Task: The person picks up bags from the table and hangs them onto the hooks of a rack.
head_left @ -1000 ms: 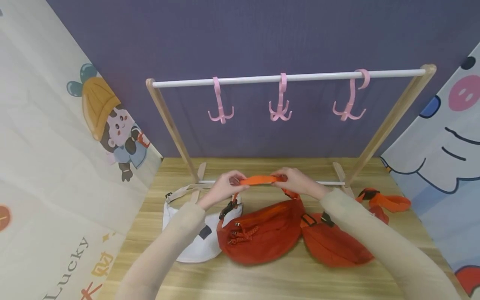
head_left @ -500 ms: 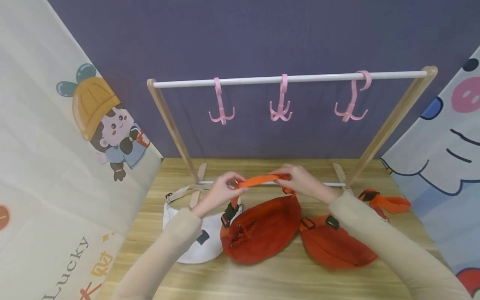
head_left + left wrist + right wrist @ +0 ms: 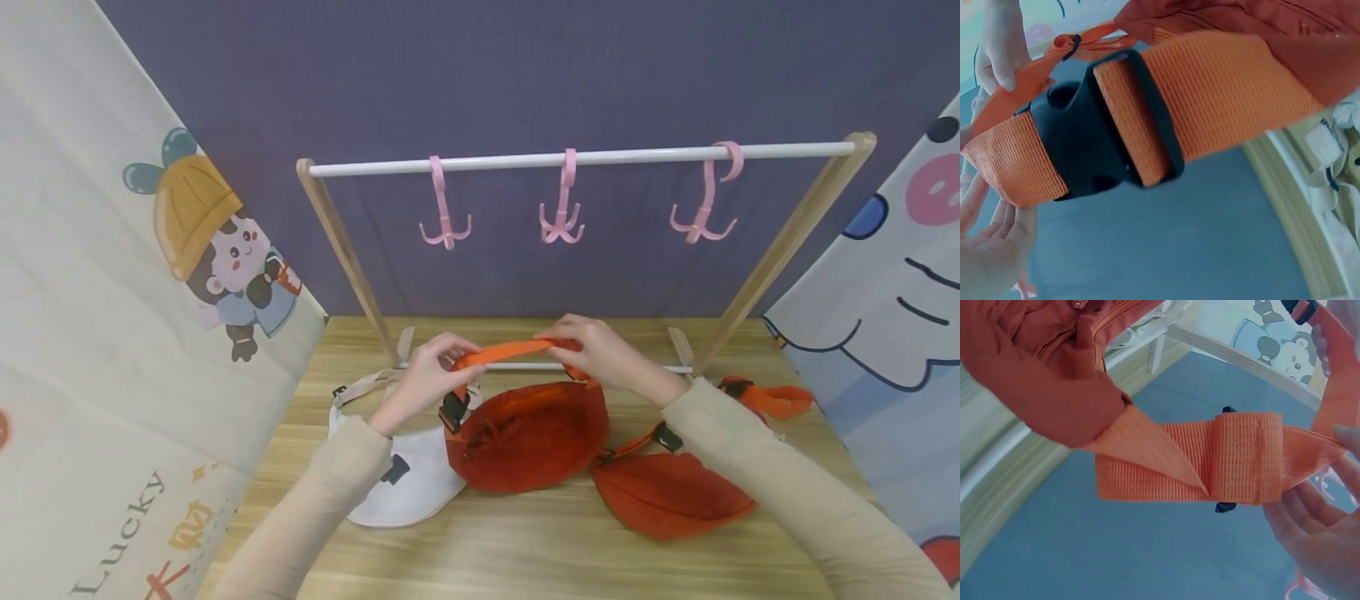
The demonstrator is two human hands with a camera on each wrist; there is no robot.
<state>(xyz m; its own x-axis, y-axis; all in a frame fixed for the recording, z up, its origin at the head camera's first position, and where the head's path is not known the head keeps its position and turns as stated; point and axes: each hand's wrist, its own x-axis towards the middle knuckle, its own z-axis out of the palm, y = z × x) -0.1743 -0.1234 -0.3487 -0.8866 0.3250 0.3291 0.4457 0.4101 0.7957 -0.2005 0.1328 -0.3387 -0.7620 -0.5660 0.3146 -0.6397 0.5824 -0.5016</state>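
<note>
Left hand and right hand both got fingers curled in, pinching a flat orange webbing strap, with a rounded red fabric bag just below them.

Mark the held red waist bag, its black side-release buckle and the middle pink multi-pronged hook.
Red waist bag (image 3: 531,442): head view, middle of its fabric body.
Black side-release buckle (image 3: 1079,142): left wrist view, plastic body.
Middle pink multi-pronged hook (image 3: 563,198): head view, stem.
</note>
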